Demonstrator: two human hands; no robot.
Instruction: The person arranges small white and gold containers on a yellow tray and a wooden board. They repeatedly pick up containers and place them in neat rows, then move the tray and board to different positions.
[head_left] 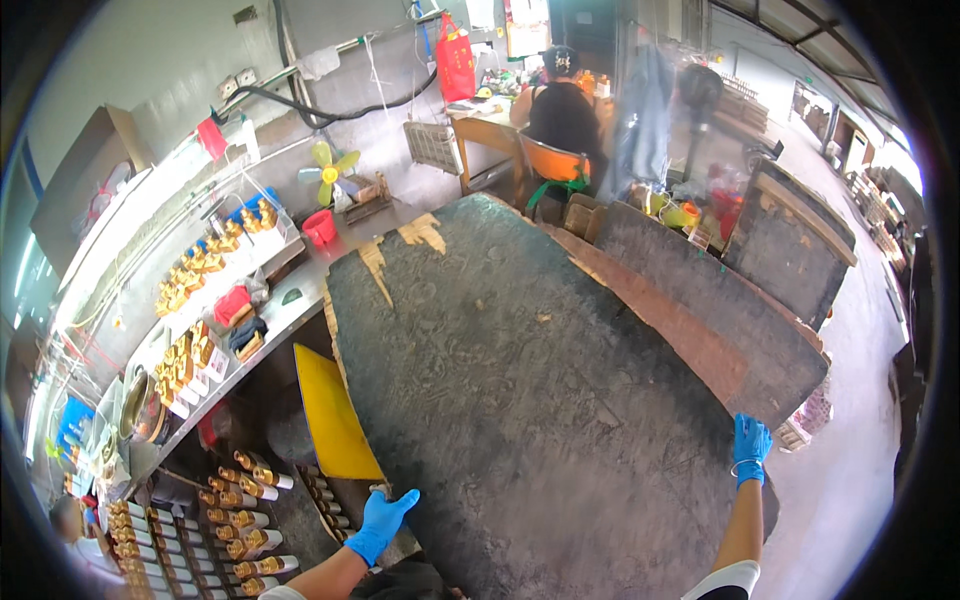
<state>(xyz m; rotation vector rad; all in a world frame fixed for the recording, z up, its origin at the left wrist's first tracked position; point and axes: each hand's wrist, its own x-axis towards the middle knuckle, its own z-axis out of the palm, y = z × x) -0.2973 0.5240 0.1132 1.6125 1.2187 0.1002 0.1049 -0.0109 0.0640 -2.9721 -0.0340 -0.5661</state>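
A large dark, scuffed wooden board (520, 400) fills the middle of the view, its surface peeled to pale wood near the far left corner. My left hand (378, 528), in a blue glove, grips the board's left edge close to me; the thumb lies over the top and the fingers are mostly hidden. At the right edge, my right hand (750, 447), also gloved in blue with a thin band at the wrist, has its fingers curled round the rim. A yellow panel (335, 415) stands along the board's left side, just beyond my left hand.
Left of me, a lit workbench (290, 255) carries rows of gold-and-white pieces; several similar pieces (250, 540) stand on lower racks. More dark boards (690, 270) lean on the right. Ahead, a person (565, 110) sits on an orange chair (555, 160). A yellow-bladed fan (328, 172) stands near a red bucket (320, 228).
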